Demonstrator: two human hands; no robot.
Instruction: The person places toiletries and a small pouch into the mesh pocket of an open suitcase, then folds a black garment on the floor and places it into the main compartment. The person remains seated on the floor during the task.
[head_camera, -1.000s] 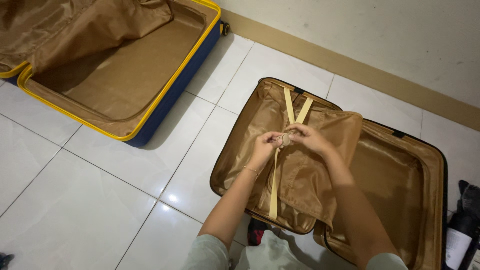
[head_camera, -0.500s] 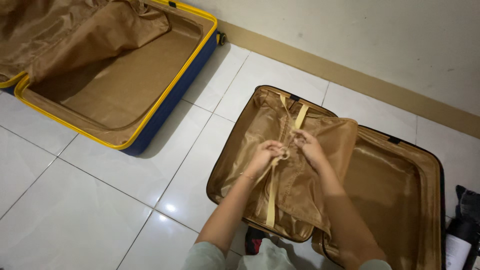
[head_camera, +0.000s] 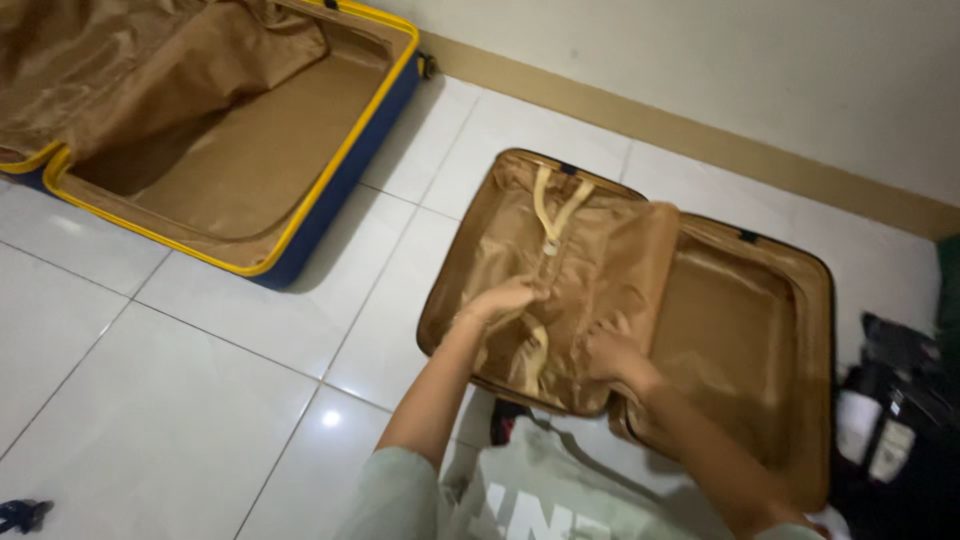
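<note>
An open suitcase (head_camera: 760, 330) is lying on the tiled floor (head_camera: 180, 380) at centre, with a second open suitcase (head_camera: 240, 150) sitting at its ten o'clock. Both hands, left hand (head_camera: 505, 298) and right hand (head_camera: 612, 350), are resting on the divider flap (head_camera: 590, 270) inside the nearer one. Straps (head_camera: 552, 215) are lying at twelve o'clock of the left hand, and bags (head_camera: 900, 400) are sitting at three o'clock.

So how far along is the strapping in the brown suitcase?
Done: the divider flap lies over the left half of the suitcase, with the upper straps joined at the buckle. In hand: the left hand and right hand press on the flap. Left: the lower strap lies loose.
</note>
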